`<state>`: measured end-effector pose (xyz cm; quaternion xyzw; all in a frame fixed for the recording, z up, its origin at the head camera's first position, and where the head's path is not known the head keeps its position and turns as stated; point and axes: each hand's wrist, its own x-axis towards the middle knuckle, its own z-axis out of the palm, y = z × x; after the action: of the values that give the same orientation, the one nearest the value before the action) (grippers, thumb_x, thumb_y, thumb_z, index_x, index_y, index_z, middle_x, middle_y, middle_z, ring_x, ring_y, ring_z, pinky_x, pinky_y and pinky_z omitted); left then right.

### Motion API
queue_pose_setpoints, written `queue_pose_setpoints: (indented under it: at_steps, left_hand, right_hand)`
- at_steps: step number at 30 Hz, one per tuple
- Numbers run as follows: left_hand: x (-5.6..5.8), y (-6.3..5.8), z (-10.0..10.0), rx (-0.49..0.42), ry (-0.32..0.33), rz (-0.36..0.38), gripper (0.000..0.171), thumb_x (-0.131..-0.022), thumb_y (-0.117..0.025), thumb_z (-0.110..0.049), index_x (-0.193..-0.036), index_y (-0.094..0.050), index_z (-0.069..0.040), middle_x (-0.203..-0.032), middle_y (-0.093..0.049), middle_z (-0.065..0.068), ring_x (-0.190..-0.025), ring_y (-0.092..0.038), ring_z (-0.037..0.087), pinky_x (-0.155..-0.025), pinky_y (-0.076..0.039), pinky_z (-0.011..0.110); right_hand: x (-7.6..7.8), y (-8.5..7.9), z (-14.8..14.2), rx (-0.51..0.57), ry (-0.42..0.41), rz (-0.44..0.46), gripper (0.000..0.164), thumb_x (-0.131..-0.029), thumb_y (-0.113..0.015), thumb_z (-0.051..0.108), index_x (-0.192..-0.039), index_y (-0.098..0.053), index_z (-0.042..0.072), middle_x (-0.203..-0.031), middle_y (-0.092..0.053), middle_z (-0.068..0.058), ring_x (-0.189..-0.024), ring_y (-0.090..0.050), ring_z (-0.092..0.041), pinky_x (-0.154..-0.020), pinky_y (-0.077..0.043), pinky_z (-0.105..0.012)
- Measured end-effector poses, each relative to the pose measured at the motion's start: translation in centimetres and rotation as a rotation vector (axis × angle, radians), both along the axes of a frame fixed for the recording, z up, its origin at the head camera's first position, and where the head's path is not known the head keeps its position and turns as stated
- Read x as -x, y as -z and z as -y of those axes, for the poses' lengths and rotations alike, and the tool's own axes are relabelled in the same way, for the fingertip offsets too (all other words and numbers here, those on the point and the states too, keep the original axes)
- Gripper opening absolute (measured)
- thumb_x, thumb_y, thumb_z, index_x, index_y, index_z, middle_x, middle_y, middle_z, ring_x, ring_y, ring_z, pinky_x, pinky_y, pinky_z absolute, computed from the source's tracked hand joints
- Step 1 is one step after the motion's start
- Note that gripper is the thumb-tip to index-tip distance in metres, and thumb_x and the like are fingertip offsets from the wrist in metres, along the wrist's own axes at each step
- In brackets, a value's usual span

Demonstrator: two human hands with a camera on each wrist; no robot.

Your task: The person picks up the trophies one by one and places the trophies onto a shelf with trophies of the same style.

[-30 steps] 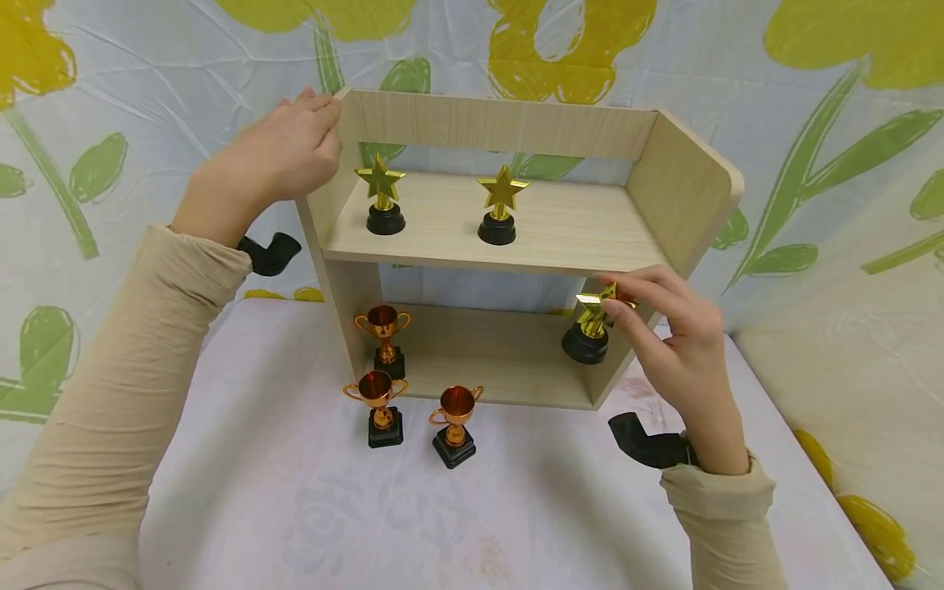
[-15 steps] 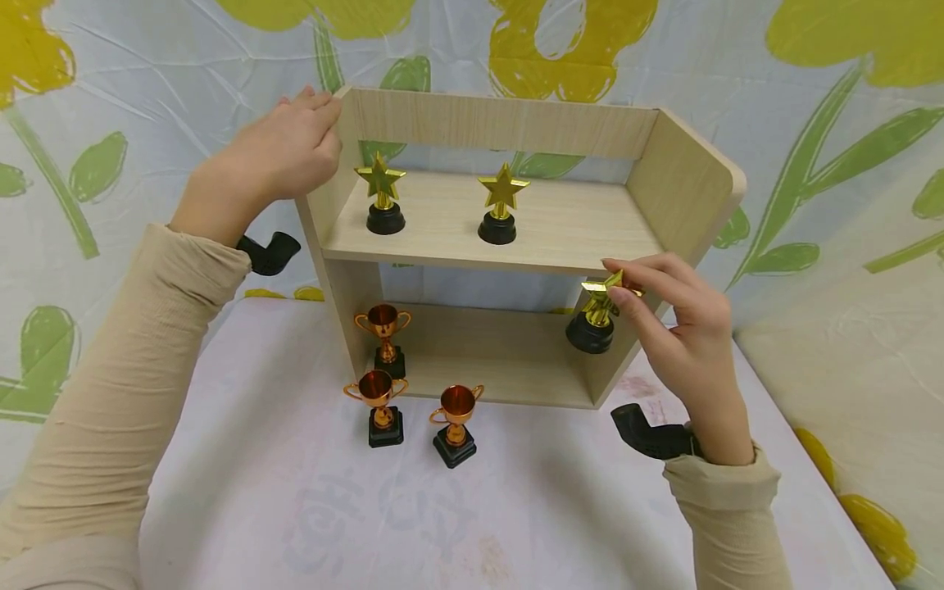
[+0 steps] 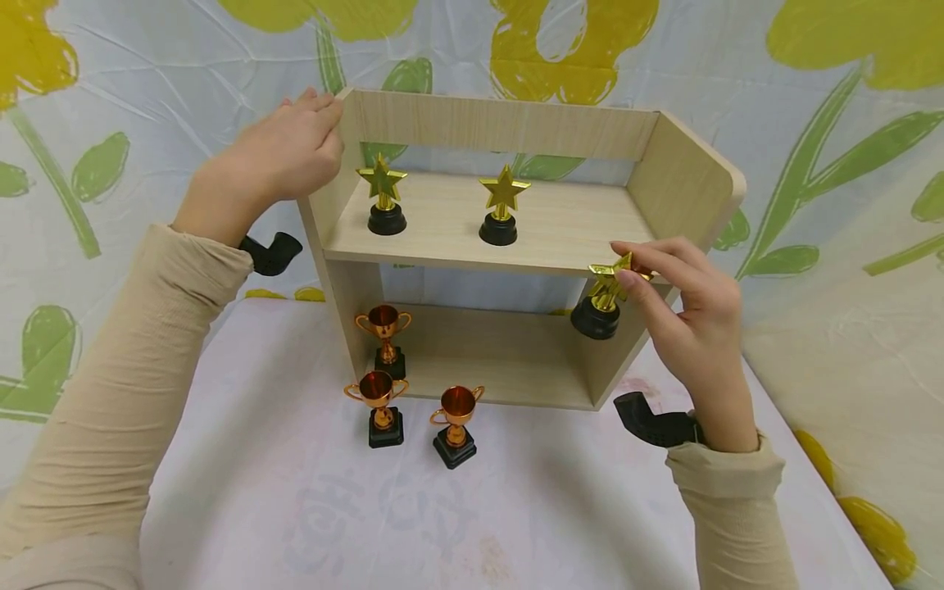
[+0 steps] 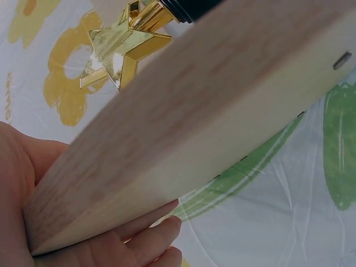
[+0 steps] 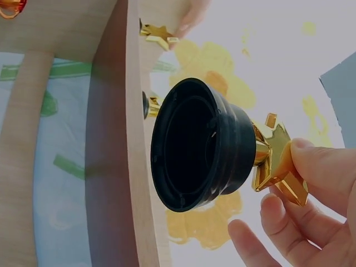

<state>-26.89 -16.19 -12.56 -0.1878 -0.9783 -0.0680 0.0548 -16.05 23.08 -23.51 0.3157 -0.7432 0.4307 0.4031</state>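
Observation:
My right hand (image 3: 693, 307) pinches a gold star trophy (image 3: 596, 318) by its star, at the right end of the upper shelf's front edge. The trophy tilts, and in the right wrist view its hollow black base (image 5: 239, 147) faces the camera, apart from the board. My left hand (image 3: 269, 160) holds the left side panel of the wooden shelf (image 3: 501, 262) near its top. The left wrist view has the panel (image 4: 167, 105) between thumb and fingers. Two star trophies, one at left (image 3: 387, 218) and one mid-shelf (image 3: 498, 228), stand upright on the upper board.
One copper cup trophy (image 3: 388, 360) stands inside the lower compartment at its left. Two more, a left cup (image 3: 386, 426) and a right cup (image 3: 454, 447), stand on the white-covered table (image 3: 354, 524) in front. A flower-print cloth (image 3: 457, 41) hangs behind.
My right hand has raised the star trophy and shifted it slightly right, toward the upper board's edge. My left hand and the other trophies stay where they were.

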Motion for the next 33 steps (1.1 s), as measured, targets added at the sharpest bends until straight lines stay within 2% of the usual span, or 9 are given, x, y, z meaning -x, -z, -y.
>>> queue_pose_setpoints:
  at_steps: [8,13,19,23,25,30,33]
  left_hand:
    - [0.0,0.1,0.2,-0.005,0.003,0.0,0.06,-0.101,-0.007,-0.018,-0.156,-0.006,0.006,-0.163,-0.001,0.024,-0.15,0.006,0.039,-0.124,0.005,0.046]
    - [0.0,0.0,0.2,-0.01,0.002,0.004,0.06,-0.101,-0.007,-0.019,-0.156,-0.005,0.005,-0.163,0.0,0.023,-0.15,0.007,0.038,-0.124,0.005,0.046]
    - [0.0,0.0,0.1,-0.01,0.001,0.006,0.06,-0.101,-0.007,-0.019,-0.156,-0.004,0.004,-0.163,0.0,0.022,-0.15,0.007,0.037,-0.124,0.005,0.045]
    - [0.0,-0.1,0.1,-0.004,0.003,0.002,0.06,-0.101,-0.007,-0.019,-0.156,-0.004,0.004,-0.163,-0.001,0.022,-0.15,0.006,0.038,-0.124,0.004,0.046]
    - [0.0,-0.1,0.1,-0.004,0.004,0.002,0.06,-0.101,-0.006,-0.019,-0.156,-0.004,0.004,-0.163,-0.001,0.023,-0.15,0.006,0.038,-0.124,0.004,0.046]
    - [0.0,0.0,0.1,-0.004,0.009,0.0,0.06,-0.101,-0.006,-0.019,-0.156,-0.004,0.005,-0.163,-0.001,0.023,-0.15,0.006,0.038,-0.124,0.004,0.047]
    - [0.0,0.0,0.1,-0.004,0.007,0.002,0.06,-0.101,-0.006,-0.019,-0.156,-0.004,0.005,-0.163,0.0,0.023,-0.15,0.007,0.038,-0.124,0.004,0.046]
  right_hand:
    - [0.4,-0.7,0.0,0.009,-0.004,-0.021,0.018,-0.085,-0.073,-0.005,-0.102,-0.074,-0.01,-0.094,-0.07,-0.006,-0.083,-0.058,-0.007,-0.073,-0.045,-0.018]
    - [0.6,-1.3,0.2,0.016,-0.009,-0.027,0.018,-0.085,-0.073,-0.005,-0.102,-0.074,-0.01,-0.093,-0.069,-0.003,-0.083,-0.058,-0.007,-0.074,-0.045,-0.018]
    - [1.0,-1.7,0.3,0.041,-0.031,-0.023,0.019,-0.083,-0.071,-0.012,-0.101,-0.074,-0.011,-0.097,-0.072,-0.005,-0.082,-0.058,-0.009,-0.076,-0.047,-0.019]
    - [1.3,-1.9,0.2,0.025,-0.004,-0.016,0.02,-0.082,-0.07,-0.015,-0.101,-0.074,-0.01,-0.1,-0.072,-0.002,-0.083,-0.059,-0.009,-0.077,-0.047,-0.019]
    - [1.5,-2.0,0.1,0.023,0.007,-0.019,0.019,-0.082,-0.07,-0.015,-0.1,-0.074,-0.011,-0.099,-0.073,-0.006,-0.083,-0.059,-0.008,-0.077,-0.047,-0.019]
    - [2.0,-2.4,0.0,0.021,0.041,-0.026,0.018,-0.083,-0.07,-0.013,-0.1,-0.075,-0.01,-0.097,-0.073,-0.005,-0.083,-0.058,-0.006,-0.075,-0.045,-0.018]
    - [2.2,-2.6,-0.1,0.012,0.055,-0.021,0.02,-0.082,-0.07,-0.015,-0.1,-0.075,-0.008,-0.097,-0.072,0.0,-0.083,-0.057,-0.006,-0.073,-0.043,-0.018]
